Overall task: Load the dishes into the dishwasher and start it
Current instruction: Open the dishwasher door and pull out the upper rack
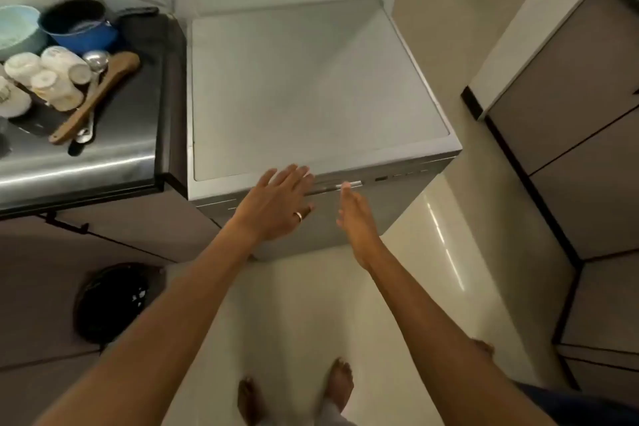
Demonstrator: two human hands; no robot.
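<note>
A grey freestanding dishwasher (311, 86) stands in front of me with its door closed. My left hand (273, 207) reaches out with straight fingers at the top front edge, close to the door handle strip (349, 184). My right hand (356, 218) is stretched forward edge-on, its fingertips at that handle strip. Neither hand holds anything. Dishes lie on the steel counter (114, 156) at the left: a blue pot (77, 26), a pale blue bowl (15, 29), white cups (58, 76), a wooden spoon (100, 93) and a metal ladle (90, 79).
A dark round bin (110, 301) sits on the floor at the lower left, under the counter. Grey cabinets (567, 114) line the right side. My bare feet (339, 380) stand on the glossy pale floor before the dishwasher.
</note>
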